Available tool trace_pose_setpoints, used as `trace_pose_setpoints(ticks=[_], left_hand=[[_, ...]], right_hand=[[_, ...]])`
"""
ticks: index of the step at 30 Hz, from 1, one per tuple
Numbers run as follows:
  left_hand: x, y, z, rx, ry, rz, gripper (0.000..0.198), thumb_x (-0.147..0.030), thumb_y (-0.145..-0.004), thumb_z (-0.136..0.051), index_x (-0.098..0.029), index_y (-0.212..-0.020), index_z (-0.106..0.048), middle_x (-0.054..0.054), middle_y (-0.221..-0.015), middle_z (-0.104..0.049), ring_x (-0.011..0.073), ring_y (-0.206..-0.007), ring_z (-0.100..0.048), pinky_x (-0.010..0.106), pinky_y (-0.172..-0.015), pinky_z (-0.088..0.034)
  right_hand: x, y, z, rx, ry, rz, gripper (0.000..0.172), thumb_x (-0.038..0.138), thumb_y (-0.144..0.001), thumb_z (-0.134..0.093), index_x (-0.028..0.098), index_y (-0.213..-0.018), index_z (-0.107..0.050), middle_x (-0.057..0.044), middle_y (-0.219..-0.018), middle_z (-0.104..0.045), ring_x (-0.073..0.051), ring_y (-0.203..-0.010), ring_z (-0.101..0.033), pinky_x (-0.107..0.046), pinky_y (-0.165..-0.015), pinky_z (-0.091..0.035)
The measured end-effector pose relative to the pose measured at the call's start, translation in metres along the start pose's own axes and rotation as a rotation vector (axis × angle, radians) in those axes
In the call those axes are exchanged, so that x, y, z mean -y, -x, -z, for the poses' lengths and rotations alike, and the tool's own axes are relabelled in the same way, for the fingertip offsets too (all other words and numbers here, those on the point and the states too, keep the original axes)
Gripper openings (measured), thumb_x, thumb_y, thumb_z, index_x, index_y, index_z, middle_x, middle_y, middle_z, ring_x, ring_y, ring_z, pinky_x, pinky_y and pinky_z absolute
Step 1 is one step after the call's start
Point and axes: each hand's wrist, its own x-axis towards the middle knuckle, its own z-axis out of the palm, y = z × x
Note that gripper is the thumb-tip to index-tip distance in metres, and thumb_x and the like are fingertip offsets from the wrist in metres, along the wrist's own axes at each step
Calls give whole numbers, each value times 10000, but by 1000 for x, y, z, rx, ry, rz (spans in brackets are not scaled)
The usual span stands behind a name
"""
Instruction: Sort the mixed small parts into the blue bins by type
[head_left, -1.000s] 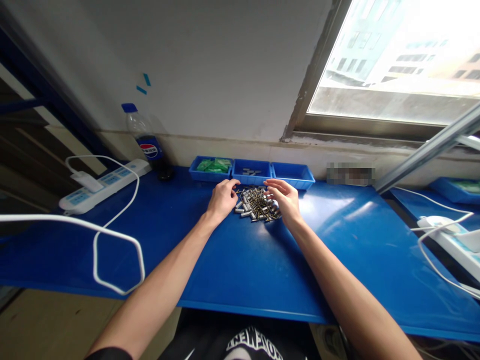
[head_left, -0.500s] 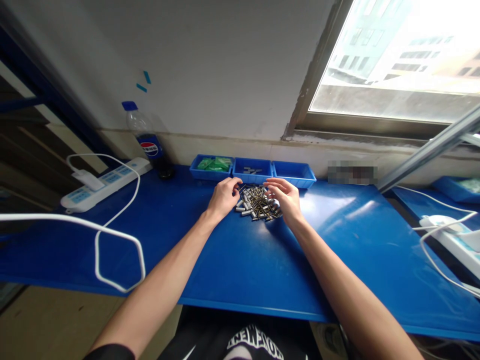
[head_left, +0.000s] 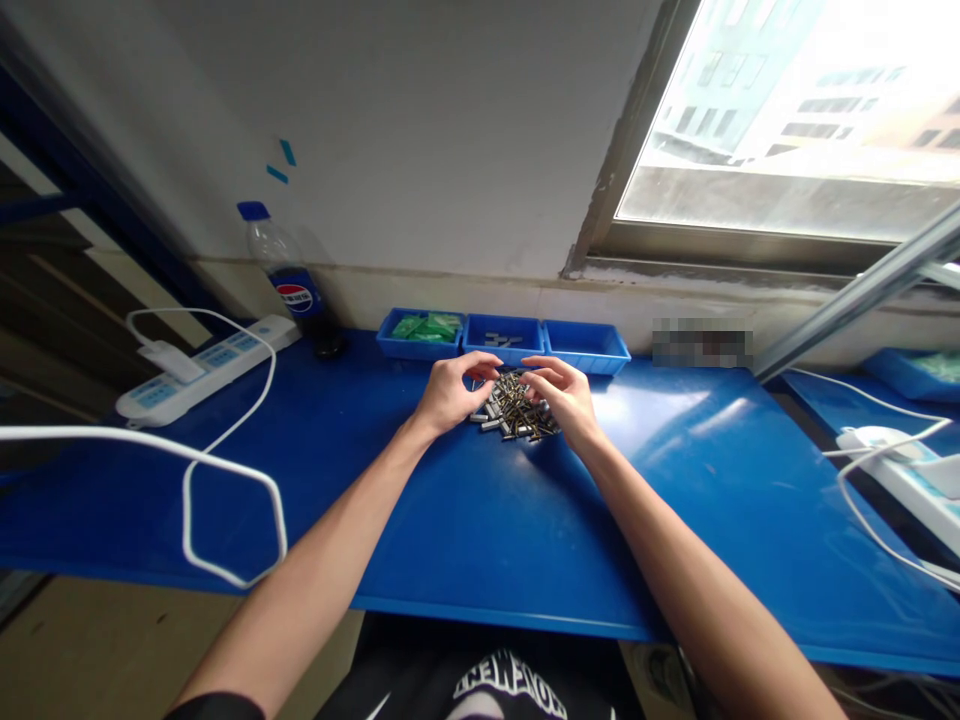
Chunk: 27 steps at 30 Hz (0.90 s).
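A pile of small metal parts (head_left: 517, 412), some silvery and some dark with brass tones, lies on the blue table (head_left: 465, 530). Over its left side is my left hand (head_left: 454, 392), fingers curved and thumb apart from them; nothing is visible between them. My right hand (head_left: 562, 396) hovers at the pile's right side with bent, parted fingers and no part visible in it. Behind the pile stand three blue bins: the left one (head_left: 420, 350) holds green packets, the middle one (head_left: 504, 352) a few silvery pieces, and the right one (head_left: 589, 362) shows a bare bottom.
A cola bottle (head_left: 296, 290) stands at the back left beside a white power strip (head_left: 210, 375). A white cable (head_left: 277, 500) loops over the left table edge. On the right are another power strip (head_left: 907, 475), a metal post (head_left: 847, 300) and a blue bin (head_left: 911, 378).
Both hands have come closer together over the pile. My left hand has shifted right, its fingers reaching further out, and my right hand has moved slightly left.
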Motion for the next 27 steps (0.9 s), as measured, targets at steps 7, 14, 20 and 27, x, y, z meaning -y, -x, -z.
trace_pose_setpoints(ticks=[7, 14, 20, 27], left_hand=[[-2, 2, -1, 45, -60, -78, 275, -116, -824, -703, -185, -1086, -748, 17, -948, -813, 175, -866, -778, 276, -862, -602], [7, 1, -1, 17, -208, -74, 254, -128, -842, -691, -180, -1082, -754, 50, -1013, -800, 202, -909, -754, 318, -885, -595], [29, 5, 2, 48, -353, 73, 243, -126, -819, -694, -172, -1044, -774, 80, -991, -802, 249, -919, -753, 358, -863, -602], [38, 5, 0, 29, -279, 89, 320, -59, -805, -623, -164, -1068, -773, 59, -874, -759, 188, -766, -719, 284, -719, -593]], right_hand=[[1, 0, -4, 115, -33, -40, 322, 452, -743, -843, 202, -943, -803, -46, -802, -780, -180, -658, -659, -320, -659, -515], [-1, -2, -2, -9, -50, -2, 288, 434, -790, -793, 212, -973, -807, -67, -905, -803, -214, -742, -710, -353, -717, -560], [-9, -9, 8, -204, 10, 128, 447, 352, -780, -761, 242, -1214, -752, -78, -1293, -736, -272, -1077, -706, -438, -936, -574], [-11, -8, 5, -164, 45, 91, 364, 347, -778, -731, 215, -1114, -772, -76, -1123, -775, -257, -941, -712, -414, -820, -591]])
